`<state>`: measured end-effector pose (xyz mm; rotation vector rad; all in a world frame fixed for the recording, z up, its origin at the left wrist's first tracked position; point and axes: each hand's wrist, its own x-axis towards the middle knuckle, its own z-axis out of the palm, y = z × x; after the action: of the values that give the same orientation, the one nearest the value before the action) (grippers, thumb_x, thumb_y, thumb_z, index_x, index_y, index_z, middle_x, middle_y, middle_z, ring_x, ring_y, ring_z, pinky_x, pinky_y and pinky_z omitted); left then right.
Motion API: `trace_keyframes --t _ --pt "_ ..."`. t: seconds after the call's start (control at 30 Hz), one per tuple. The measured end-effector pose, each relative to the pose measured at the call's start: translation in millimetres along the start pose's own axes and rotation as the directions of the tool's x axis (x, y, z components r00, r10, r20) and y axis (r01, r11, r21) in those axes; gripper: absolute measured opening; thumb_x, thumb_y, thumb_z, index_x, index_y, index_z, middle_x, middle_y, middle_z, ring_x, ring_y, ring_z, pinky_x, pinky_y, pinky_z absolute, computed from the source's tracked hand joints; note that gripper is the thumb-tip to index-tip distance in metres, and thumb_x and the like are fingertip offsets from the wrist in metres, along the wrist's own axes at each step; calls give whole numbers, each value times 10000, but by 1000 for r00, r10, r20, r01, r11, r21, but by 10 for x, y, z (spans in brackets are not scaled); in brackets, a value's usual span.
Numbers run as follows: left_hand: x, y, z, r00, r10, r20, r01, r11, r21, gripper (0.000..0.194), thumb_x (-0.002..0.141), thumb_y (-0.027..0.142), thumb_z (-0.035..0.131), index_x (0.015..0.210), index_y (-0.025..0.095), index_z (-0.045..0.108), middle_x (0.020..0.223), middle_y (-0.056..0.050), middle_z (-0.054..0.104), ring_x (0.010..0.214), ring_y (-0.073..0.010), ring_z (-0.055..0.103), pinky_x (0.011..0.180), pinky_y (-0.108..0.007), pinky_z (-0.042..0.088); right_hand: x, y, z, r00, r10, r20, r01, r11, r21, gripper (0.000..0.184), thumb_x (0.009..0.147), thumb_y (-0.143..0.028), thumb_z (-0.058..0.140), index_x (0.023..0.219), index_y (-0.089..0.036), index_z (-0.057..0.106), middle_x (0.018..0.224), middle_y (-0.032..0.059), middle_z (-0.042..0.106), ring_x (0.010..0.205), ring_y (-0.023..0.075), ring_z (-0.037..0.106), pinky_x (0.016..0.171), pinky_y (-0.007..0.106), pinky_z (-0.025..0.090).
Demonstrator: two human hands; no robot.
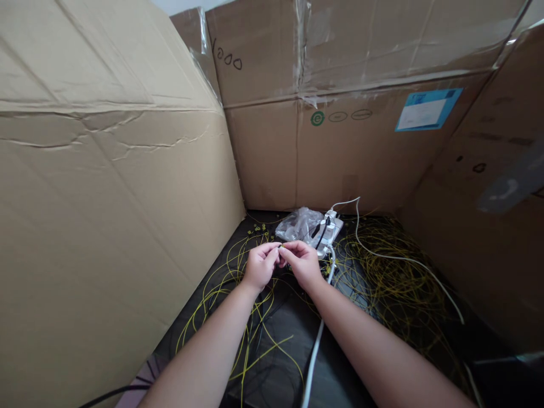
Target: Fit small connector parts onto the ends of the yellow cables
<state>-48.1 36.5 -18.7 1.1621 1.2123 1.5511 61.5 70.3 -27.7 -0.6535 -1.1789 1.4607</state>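
Just left of the power strip (335,229), your left hand (260,265) and the nearer right hand (302,262) pinch a small dark piece (280,246) between them, its long axis too small to tell.

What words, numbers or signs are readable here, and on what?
"000" after a slanted stroke, perhaps "1": handwritten on the back cardboard panel.
"e": green round logo, same panel.
Two oval marks, same panel: too small.
Blue-and-white label, same panel: too small.
Markings, right cardboard panel: blurred.
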Motion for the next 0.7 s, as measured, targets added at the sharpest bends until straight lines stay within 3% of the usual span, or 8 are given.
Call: trace_keyframes --t 0.7 --pt "-12 9 30 1000 19 4 -19 999 28 205 731 283 580 850 145 674 525 3 563 425 -81 465 429 -214 378 2 16 2 999 -22 28 22 1000 -1 230 646 -324 691 739 -172 546 553 -23 586 441 107 534 445 241 464"
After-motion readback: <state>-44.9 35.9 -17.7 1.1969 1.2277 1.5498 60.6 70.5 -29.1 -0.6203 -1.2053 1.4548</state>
